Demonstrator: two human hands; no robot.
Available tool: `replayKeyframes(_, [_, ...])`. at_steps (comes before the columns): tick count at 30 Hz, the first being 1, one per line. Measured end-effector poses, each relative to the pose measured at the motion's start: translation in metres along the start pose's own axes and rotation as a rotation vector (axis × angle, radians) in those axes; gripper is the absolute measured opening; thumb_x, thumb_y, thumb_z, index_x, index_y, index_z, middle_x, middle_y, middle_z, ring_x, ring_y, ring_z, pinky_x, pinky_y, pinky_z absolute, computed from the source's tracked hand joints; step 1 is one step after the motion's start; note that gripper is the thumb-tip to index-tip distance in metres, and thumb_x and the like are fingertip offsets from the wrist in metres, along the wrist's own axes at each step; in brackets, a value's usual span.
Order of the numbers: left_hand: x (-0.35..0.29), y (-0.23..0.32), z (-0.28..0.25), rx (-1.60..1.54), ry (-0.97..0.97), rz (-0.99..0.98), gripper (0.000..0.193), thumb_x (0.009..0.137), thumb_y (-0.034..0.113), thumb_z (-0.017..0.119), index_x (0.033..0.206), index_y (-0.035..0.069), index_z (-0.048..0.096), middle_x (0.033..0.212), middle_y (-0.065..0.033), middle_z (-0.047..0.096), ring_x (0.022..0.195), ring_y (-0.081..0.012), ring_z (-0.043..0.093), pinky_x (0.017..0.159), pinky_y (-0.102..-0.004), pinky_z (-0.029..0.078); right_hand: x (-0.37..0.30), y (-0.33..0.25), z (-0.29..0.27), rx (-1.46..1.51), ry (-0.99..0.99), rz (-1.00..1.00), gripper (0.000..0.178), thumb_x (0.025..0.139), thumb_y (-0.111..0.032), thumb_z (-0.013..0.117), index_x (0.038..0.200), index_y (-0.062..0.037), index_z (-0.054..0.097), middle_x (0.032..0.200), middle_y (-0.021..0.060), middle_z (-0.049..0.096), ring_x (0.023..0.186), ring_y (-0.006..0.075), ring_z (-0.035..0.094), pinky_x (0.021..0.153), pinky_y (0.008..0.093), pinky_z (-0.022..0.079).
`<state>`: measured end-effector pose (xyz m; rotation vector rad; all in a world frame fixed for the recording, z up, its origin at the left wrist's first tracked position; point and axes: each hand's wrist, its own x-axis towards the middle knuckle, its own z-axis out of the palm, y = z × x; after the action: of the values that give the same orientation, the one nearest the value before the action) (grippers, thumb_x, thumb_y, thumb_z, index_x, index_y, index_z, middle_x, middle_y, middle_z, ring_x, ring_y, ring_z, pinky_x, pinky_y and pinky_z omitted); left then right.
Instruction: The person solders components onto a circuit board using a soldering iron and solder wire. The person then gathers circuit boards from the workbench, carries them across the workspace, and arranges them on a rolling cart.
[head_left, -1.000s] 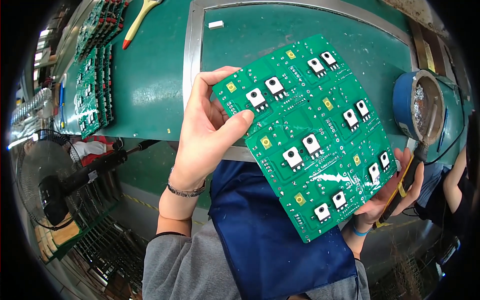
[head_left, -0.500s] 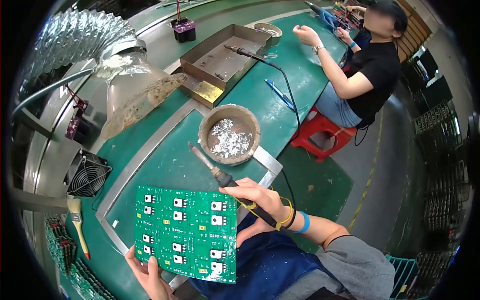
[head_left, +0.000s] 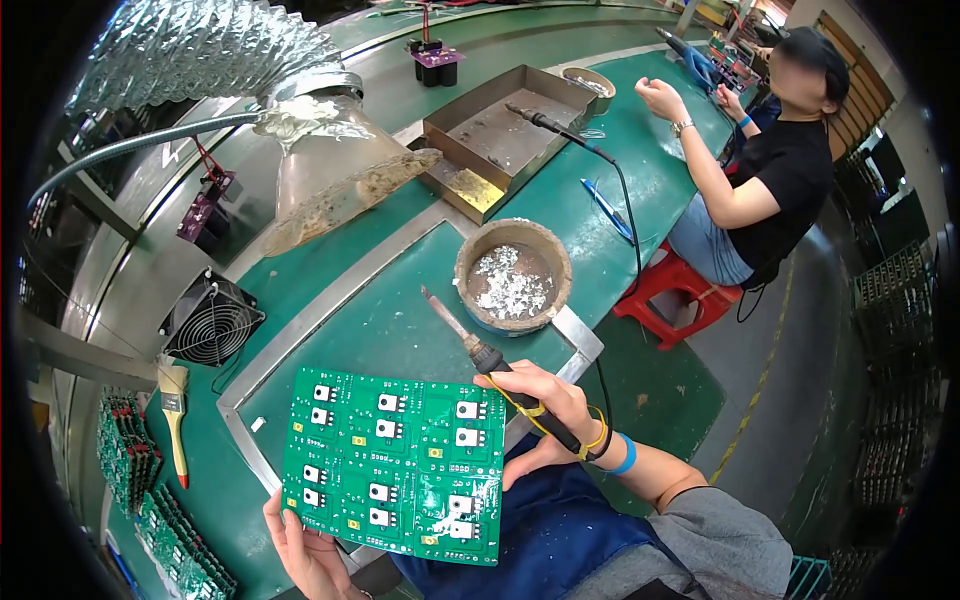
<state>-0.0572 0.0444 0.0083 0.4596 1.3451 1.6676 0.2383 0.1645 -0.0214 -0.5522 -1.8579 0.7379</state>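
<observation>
My left hand (head_left: 305, 545) grips the lower left edge of a green circuit board (head_left: 395, 452), fingers curled under it and thumb along the rim, so the board tilts up toward me over the green bench mat (head_left: 400, 320). The board carries 9 small black-and-silver components that I can count, laid out in rows, and a patch of shiny solder sits near its lower right corner, close to my right wrist.

My right hand (head_left: 545, 410) is closed around the dark handle of a soldering iron (head_left: 480, 345), held like a pen. Its tip points up and away from me, above the board's top right corner and not touching it. The hand's heel rests against the board's right edge. A yellow band and a blue band (head_left: 622, 458) circle that wrist, and the iron's cord runs off past it.

Just beyond the iron's tip stands a round pot (head_left: 513, 277) holding silvery solder scraps. Farther out from my right hand lies a shallow metal tray (head_left: 500, 135) with a 2nd iron resting on it. Out past my left hand are a small fan (head_left: 212, 325) and a wooden-handled brush (head_left: 175, 420). A clear fume hood (head_left: 325, 170) on a foil duct hangs beyond the mat. Another person (head_left: 770, 180) sits on a red stool well off to my right.
</observation>
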Motion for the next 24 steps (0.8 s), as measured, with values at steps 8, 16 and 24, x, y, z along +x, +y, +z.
replayKeyframes(8, [-0.012, 0.001, -0.015, -0.087, 0.025, 0.009, 0.032, 0.095, 0.013, 0.049, 0.122, -0.003, 0.044, 0.118, -0.0171, 0.054, 0.105, -0.0260, 0.055, 0.087, -0.0378, 0.048, 0.005, -0.003, 0.014, -0.004, -0.019, 0.146, 0.098, 0.054, -0.033, 0.089, 0.132, 0.0017, 0.041, 0.120, 0.0169, 0.056, 0.104, 0.0275, 0.060, 0.088, 0.0343, 0.048])
replayKeyframes(16, [-0.010, -0.002, -0.011, -0.123, -0.012, -0.020, 0.045, 0.097, 0.020, 0.043, 0.133, -0.007, 0.041, 0.135, -0.0191, 0.045, 0.120, -0.0280, 0.047, 0.100, -0.0423, 0.040, 0.003, 0.006, 0.016, 0.164, -0.015, 0.195, 0.108, 0.053, -0.036, 0.088, 0.137, 0.0025, 0.031, 0.131, 0.0210, 0.049, 0.115, 0.0285, 0.055, 0.089, 0.0368, 0.052])
replayKeyframes(24, [-0.004, -0.014, -0.027, -0.364, 0.016, -0.048, 0.043, 0.094, 0.013, 0.047, 0.132, -0.007, 0.038, 0.127, -0.0172, 0.052, 0.117, -0.0248, 0.051, 0.100, -0.0391, 0.041, 0.004, 0.000, 0.032, 0.016, -0.024, 0.300, 0.106, 0.055, -0.045, 0.087, 0.135, -0.0003, 0.034, 0.127, 0.0173, 0.050, 0.113, 0.0266, 0.052, 0.094, 0.0399, 0.046])
